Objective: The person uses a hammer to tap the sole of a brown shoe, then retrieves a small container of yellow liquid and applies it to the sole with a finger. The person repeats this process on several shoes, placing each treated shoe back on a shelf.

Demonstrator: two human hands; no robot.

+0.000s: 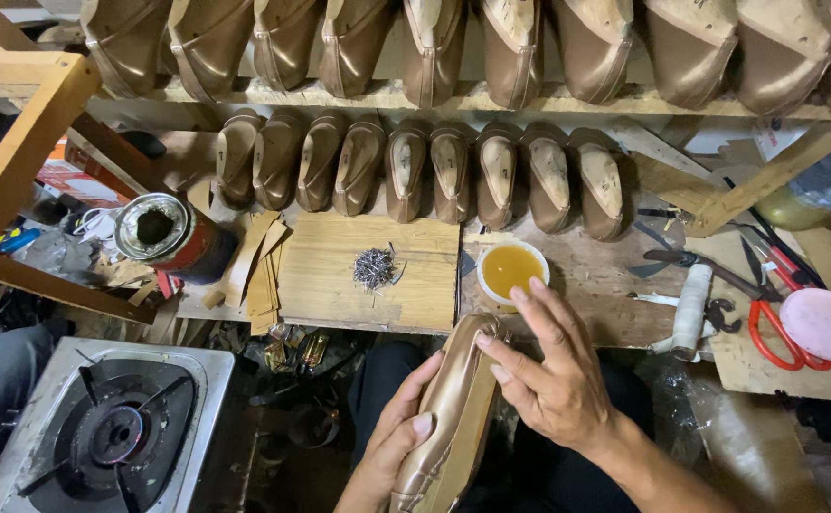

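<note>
At lower centre, a bronze shoe [453, 418] is cupped by the left hand [392, 442] and pressed by the right hand [553, 375], fingers spread. Just past its toe, a glue bowl [512, 272] is set at the bench edge

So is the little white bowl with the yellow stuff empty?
No, the small white bowl on the workbench holds amber yellow liquid, just beyond the right hand.
</note>
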